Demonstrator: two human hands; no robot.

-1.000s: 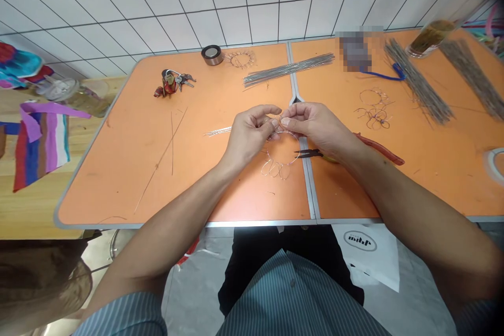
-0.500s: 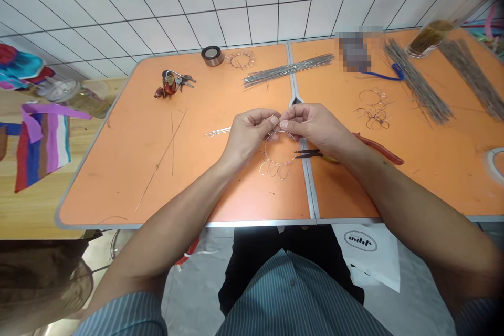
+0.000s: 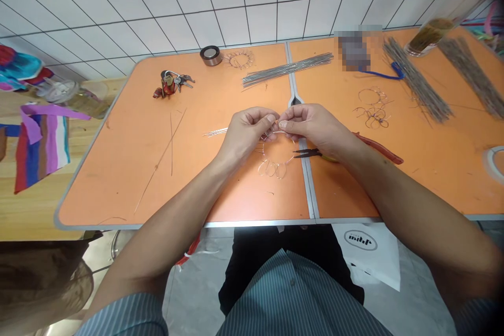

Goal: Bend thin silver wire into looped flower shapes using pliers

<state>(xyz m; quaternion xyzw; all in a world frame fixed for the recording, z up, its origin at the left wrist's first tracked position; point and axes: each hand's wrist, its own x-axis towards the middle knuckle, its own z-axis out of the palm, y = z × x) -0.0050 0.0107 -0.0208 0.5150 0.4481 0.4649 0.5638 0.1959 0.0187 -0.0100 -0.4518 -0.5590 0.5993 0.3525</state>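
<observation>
Between my hands is a thin wire ring (image 3: 279, 163) with small wire loops along its near edge. My left hand (image 3: 250, 128) pinches the far side of the ring, thumb against fingers. Close beside it, my right hand (image 3: 309, 123) is closed at the fingertips on the same wire; the fingers hide the exact spot. Pliers with dark jaws (image 3: 309, 153) and a red handle (image 3: 380, 148) lie partly under my right wrist. A few straight wires (image 3: 215, 132) stick out from behind my left hand on the tabletop.
The orange folding table (image 3: 129, 168) has a metal seam. Wire bundles (image 3: 287, 70) lie at the back and at right (image 3: 417, 81). Also there are tape (image 3: 210, 56), keys (image 3: 175, 84), shaped wire pieces (image 3: 372, 115), a cup (image 3: 429, 37) and a white roll (image 3: 496, 163).
Both hands stay closed on the wire ring, with only a slight shift of the fingers. The whole view has moved a few pixels; everything else lies as before.
</observation>
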